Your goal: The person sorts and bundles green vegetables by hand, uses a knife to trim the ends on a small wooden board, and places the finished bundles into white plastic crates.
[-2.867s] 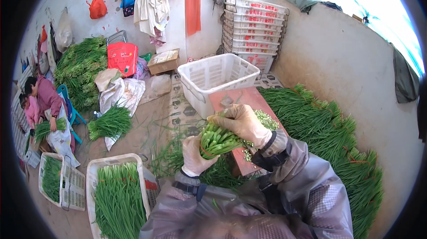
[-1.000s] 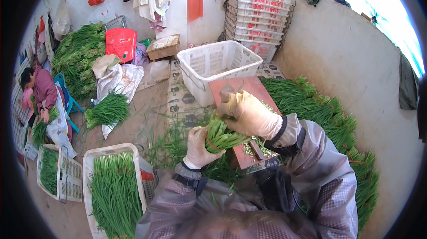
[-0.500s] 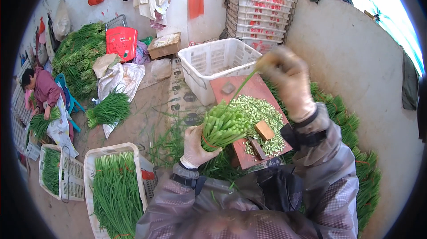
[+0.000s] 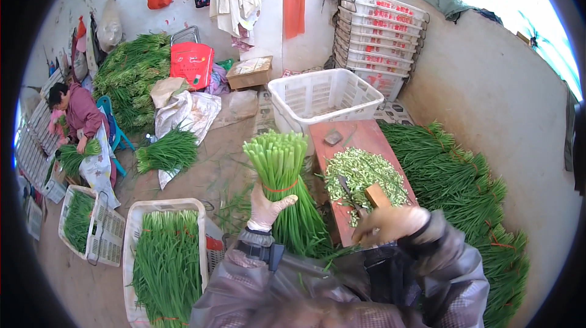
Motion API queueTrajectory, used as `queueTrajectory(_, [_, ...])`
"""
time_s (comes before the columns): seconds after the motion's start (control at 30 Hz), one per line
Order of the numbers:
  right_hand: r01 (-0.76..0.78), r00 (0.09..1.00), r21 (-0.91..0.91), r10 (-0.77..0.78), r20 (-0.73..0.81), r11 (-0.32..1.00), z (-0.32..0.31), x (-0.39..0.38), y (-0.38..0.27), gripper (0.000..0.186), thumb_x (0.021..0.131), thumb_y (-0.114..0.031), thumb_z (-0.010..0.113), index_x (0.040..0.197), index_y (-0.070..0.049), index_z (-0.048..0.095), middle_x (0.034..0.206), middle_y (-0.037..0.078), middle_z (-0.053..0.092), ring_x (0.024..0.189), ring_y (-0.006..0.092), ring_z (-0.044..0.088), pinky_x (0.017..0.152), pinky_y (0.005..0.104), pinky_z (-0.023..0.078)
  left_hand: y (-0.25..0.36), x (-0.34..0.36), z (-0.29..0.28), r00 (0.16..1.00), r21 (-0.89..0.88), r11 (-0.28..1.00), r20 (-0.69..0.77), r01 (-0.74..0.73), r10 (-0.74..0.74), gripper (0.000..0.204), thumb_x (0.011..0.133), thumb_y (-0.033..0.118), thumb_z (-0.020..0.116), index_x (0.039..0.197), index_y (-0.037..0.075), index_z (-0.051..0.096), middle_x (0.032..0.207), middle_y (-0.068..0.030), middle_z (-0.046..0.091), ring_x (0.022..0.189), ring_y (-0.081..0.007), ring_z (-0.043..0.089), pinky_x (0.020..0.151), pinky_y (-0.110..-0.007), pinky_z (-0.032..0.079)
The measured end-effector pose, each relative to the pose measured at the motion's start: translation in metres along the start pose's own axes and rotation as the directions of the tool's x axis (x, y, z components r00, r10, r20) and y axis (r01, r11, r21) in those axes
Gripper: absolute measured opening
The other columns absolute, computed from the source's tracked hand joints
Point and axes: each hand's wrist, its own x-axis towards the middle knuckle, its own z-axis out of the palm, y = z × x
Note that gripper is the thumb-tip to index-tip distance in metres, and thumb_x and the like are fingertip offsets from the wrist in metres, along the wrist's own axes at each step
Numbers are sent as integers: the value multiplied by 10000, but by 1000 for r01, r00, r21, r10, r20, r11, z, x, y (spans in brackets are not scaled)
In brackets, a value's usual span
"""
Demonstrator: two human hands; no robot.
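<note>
My gloved left hand [image 4: 268, 209] grips an upright bundle of green stalks [image 4: 274, 157] tied with a red band, its pale cut ends upward. To its right a reddish board [image 4: 372, 135] carries chopped stem pieces [image 4: 381, 169], a small grey block [image 4: 332, 137], a wooden block [image 4: 377, 195] and a dark blade [image 4: 348, 190]. My gloved right hand [image 4: 384, 225] is blurred over the board's near end, fingers curled downward by the blade's near end; whether they hold it cannot be told.
A white basket [image 4: 284, 90] stands behind the board, stacked crates [image 4: 381, 41] beyond. Tied green bundles [image 4: 439, 169] line the right wall. Filled crates [image 4: 131, 230] sit at lower left. A co-worker [image 4: 85, 108] at left handles greens beside a greens pile [image 4: 131, 77].
My right hand has dropped from raised above the board, where it held a thin stalk, to its near end. The bundle in my left hand now stands more upright.
</note>
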Motion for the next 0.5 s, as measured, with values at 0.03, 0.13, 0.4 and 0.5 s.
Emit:
queueTrajectory(0.03, [-213,962,-238,246,120,948,17,9,5,313,857,-291,704,1012,-19,709,980,143,704,891,295,678,761,362,541,4,4,3,1000,-4,1000,9,-3,3,787,641,204,933,1284,-8,531,1176,-115,676,1056,-206,633,967,-350,483])
queueTrajectory(0.13, [-116,951,-57,94,-296,992,16,50,5,618,867,-374,704,1353,-32,535,1178,208,651,1005,411,647,855,424,541,9,0,-3,997,-45,997,55,63,-60,770,635,254,940,1259,-2,567,1141,-106,698,1048,-205,642,955,-358,488])
queueTrajectory(0.4, [201,564,461,283,-776,864,-52,138,11,256,928,-243,675,1015,-8,727,889,84,731,738,176,669,758,361,545,0,-4,12,961,-123,976,235,181,-149,813,616,171,932,1301,-13,535,1180,-98,677,1063,-199,624,979,-354,472])
queueTrajectory(0.5, [454,453,475,264,-852,754,-91,116,1,239,960,-213,635,1060,-12,716,898,28,733,687,128,644,697,315,555,-1,-6,4,966,-185,970,233,155,-110,801,624,137,918,1307,-19,529,1181,-100,676,1058,-191,624,965,-352,481])
